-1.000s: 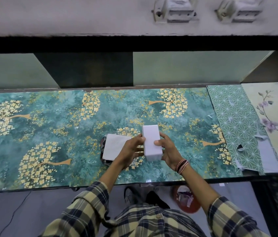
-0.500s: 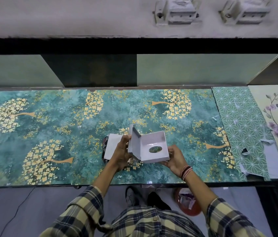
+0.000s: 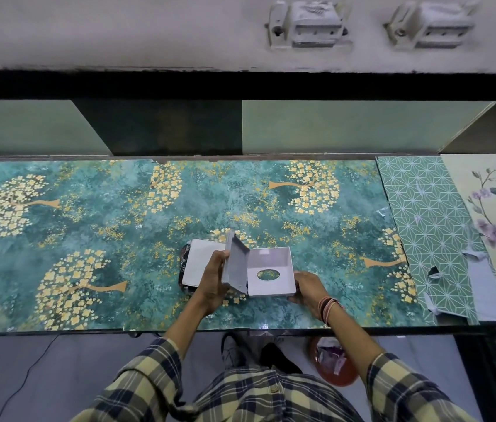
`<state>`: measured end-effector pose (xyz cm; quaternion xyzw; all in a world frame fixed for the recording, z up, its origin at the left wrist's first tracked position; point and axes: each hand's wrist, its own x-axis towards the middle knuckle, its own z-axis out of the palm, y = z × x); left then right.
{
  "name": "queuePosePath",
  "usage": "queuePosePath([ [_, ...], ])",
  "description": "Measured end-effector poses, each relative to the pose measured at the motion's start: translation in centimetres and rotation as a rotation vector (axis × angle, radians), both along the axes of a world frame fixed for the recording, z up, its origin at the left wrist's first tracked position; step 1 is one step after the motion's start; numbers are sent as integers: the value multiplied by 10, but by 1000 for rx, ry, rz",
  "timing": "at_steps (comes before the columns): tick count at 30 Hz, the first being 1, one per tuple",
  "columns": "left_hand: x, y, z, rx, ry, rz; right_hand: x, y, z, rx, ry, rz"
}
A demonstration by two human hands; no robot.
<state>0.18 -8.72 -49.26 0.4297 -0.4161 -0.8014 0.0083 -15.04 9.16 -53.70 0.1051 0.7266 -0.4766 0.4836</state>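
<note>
Both hands clamped: left hand pinched the upright lid, right hand gripped the tray; tray wanted level support.

My left hand: left of the white box, fingers curled around its raised lid. My right hand: gripping the box's right near corner. Both forearms extended.
</note>
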Motion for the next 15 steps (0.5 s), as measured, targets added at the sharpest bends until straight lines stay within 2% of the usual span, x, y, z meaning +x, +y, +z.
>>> queuePosePath([
  [2, 0, -2, 1, 4, 21, 18, -4, 1, -3, 33, 6, 13],
  [5, -3, -5, 5, 18, 72, 106, -14, 0, -1, 118, 326, 126],
  [7, -8, -7, 10, 41, 118, 184, -17, -7, 15, 61, 483, 168],
  [9, -18, -8, 16, 89, 150, 239, -19, -22, 33, -74, 442, 247],
  [12, -36, -6, 28, 105, 149, 249, -23, -44, 43, -216, 213, 398],
  [15, -48, -5, 35, 14, 52, 253, -36, -58, 37, -224, 213, 342],
])
